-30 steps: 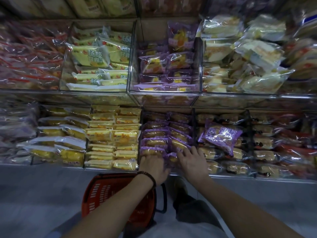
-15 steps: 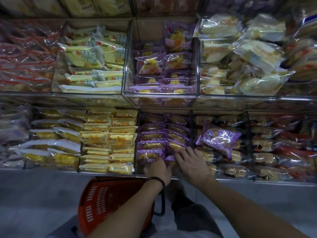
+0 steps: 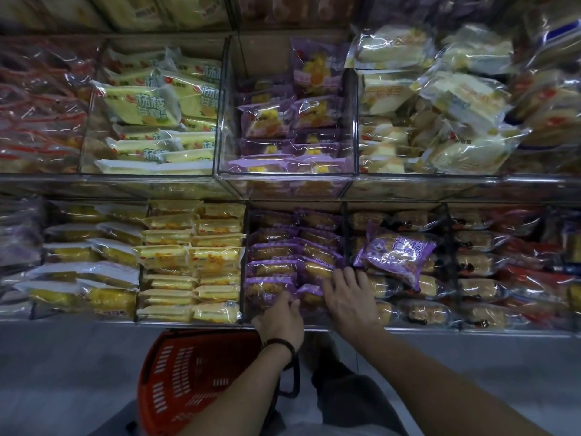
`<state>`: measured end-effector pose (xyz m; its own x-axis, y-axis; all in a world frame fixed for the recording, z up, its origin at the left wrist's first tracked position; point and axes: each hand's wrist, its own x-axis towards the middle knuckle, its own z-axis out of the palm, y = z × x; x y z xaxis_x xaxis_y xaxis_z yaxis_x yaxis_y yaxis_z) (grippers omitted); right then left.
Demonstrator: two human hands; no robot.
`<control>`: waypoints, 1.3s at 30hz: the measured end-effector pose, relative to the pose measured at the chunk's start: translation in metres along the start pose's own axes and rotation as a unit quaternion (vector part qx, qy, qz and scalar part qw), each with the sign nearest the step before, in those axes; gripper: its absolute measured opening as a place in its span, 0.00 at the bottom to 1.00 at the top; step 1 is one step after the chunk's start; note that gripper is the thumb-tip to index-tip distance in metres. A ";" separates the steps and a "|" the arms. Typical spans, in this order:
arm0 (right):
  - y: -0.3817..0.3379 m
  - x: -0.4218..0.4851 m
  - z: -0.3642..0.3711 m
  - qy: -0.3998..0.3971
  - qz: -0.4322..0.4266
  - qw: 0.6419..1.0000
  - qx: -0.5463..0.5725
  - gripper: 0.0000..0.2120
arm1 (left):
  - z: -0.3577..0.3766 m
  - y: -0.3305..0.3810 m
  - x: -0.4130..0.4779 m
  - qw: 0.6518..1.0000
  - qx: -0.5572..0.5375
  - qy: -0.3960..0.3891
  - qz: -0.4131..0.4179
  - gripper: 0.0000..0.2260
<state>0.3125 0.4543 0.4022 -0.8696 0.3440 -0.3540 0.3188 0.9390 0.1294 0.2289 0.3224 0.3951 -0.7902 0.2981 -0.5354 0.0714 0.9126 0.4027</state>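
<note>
Your purple packets (image 3: 273, 268) sit in the middle compartment of the lower shelf (image 3: 188, 323), packed in two rows. Yellow packets (image 3: 191, 256) fill the compartment on the left, and a loose purple bag (image 3: 394, 251) lies on the stock to the right.

Your right hand (image 3: 350, 298) lies flat on the right-hand row, with its fingers (image 3: 339, 275) spread and straight. They press on the film and do not grip it. Your left hand (image 3: 279, 320) is at the near edge of the compartment, with its fingers bent toward the near packet (image 3: 309, 298). The tips are lost in the dim, glossy wrap, so I cannot tell whether they pinch it.

Judge these packets as light and soft: a small cake in thin film, with air around it. The film looks slick and will probably slide under a flat palm, and the cake will likely dent if you squeeze its middle.

Take the near packet by its crimped end seam, or cup it along both long sides with thumb and fingers. Lift it up and toward you, because its neighbours sit tight against it and may drag out with it. The red basket (image 3: 195, 379) hangs below your left forearm, near enough for a short drop.
</note>
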 end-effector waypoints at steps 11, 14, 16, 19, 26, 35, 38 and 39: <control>0.009 0.026 -0.012 0.003 -0.045 0.998 -0.047 0.30 | 0.011 0.002 0.001 0.999 0.005 -0.049 0.003 0.17; 0.008 0.027 -0.013 0.002 -0.037 0.998 -0.052 0.32 | 0.021 0.011 0.004 0.998 0.008 -0.059 -0.011 0.26; 0.007 0.027 -0.014 0.010 -0.044 0.997 -0.059 0.31 | 0.022 0.017 0.005 0.997 -0.008 -0.069 -0.024 0.28; 0.008 0.026 -0.012 0.025 -0.057 0.997 -0.047 0.29 | 0.022 0.018 0.011 0.994 -0.037 -0.092 -0.036 0.31; 0.008 0.021 -0.016 0.005 -0.061 0.998 -0.008 0.31 | 0.001 0.020 0.024 0.986 0.013 -0.160 -0.034 0.22; 0.067 -0.019 -0.039 0.263 0.035 0.956 0.122 0.13 | -0.037 0.012 0.045 0.975 0.129 -0.176 0.042 0.37; 0.113 -0.016 -0.052 0.241 0.197 0.936 0.162 0.18 | -0.057 0.013 0.034 0.971 0.122 -0.196 0.066 0.23; 0.127 -0.013 -0.056 0.176 0.230 0.941 0.173 0.23 | -0.062 0.012 0.031 0.970 0.115 -0.202 0.071 0.20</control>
<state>0.3431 0.5695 0.4752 -0.6613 0.7501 0.0028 0.7429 0.6555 -0.1361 0.1676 0.3255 0.4292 -0.4622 0.4688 -0.7528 0.3332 0.8785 0.3425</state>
